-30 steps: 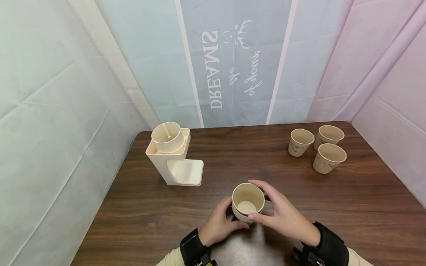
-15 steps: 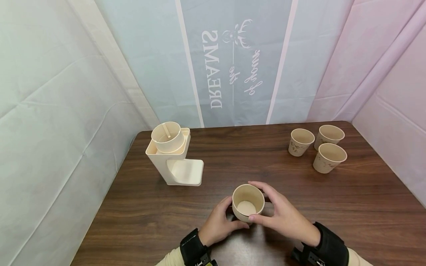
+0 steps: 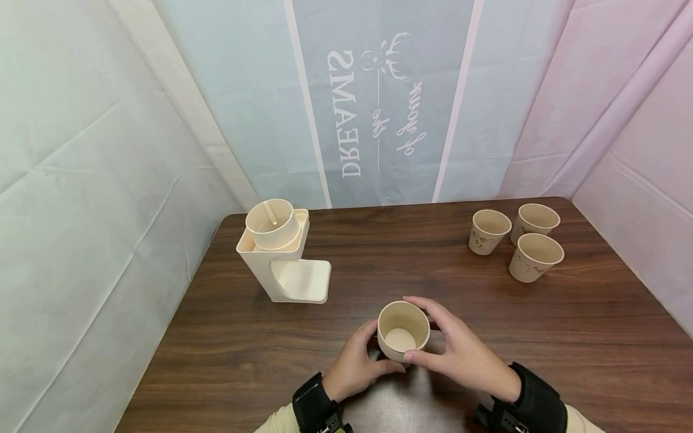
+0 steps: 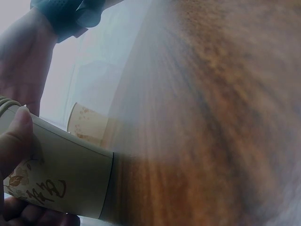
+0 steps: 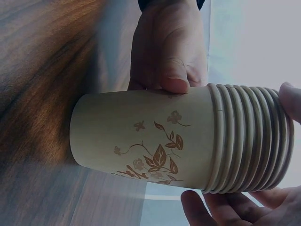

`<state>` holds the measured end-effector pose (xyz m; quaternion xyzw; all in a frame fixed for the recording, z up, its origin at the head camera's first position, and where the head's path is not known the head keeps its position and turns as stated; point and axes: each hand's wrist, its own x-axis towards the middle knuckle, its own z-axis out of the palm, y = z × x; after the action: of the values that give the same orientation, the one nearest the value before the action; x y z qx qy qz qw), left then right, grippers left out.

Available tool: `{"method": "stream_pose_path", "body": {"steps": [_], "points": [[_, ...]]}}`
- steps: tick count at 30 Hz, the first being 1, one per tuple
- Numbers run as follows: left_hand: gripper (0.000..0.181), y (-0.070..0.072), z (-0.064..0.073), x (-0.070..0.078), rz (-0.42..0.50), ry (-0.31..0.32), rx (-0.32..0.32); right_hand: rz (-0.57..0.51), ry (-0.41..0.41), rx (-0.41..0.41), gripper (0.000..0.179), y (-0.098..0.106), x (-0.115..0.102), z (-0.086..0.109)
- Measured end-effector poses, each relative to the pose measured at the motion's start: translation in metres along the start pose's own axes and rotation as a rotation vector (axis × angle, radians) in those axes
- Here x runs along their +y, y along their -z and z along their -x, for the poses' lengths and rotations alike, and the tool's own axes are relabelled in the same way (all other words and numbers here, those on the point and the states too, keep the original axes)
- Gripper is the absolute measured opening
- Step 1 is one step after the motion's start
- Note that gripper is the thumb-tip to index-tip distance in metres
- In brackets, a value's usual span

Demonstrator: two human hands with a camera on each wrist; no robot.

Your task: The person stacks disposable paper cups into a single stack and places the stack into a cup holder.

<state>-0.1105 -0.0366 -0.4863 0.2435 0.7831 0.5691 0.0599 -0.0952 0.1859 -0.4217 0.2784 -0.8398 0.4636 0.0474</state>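
A stack of nested beige paper cups (image 3: 403,331) stands on the table between the two hands, mouth up. In the right wrist view, several rims (image 5: 249,136) lie close together above the lowest cup's wall (image 5: 141,136), which has a brown leaf print. My left hand (image 3: 354,364) grips the lower part of the stack, thumb on the near side, also seen in the left wrist view. Round the rims at the top curl the thumb and fingers of my right hand (image 3: 460,349). The top cup's inside and pale bottom are visible from above.
At the back left stands a cream C-shaped stand (image 3: 300,279) bearing a round container (image 3: 273,225) with a bar inside. Three loose paper cups stand back right: one on the left (image 3: 489,231), one behind (image 3: 536,219), one in front (image 3: 535,257). Fabric walls edge the brown table (image 3: 216,361).
The top cup has sunk a little, and the gap seen beneath its rim from above has closed. My right hand's fingers have come down slightly with it; my left hand stays put.
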Motion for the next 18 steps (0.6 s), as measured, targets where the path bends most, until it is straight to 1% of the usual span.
{"method": "stream_pose_path", "body": {"steps": [9,18], "points": [[0.07,0.0006,0.0,0.0,0.02,0.0,-0.002,0.009,0.0,-0.008,0.074,0.0,0.0001,0.0005],[0.07,0.0002,-0.0006,-0.0012,0.021,-0.002,-0.005,0.013,0.016,-0.011,0.074,0.0003,0.001,0.0004]]}}
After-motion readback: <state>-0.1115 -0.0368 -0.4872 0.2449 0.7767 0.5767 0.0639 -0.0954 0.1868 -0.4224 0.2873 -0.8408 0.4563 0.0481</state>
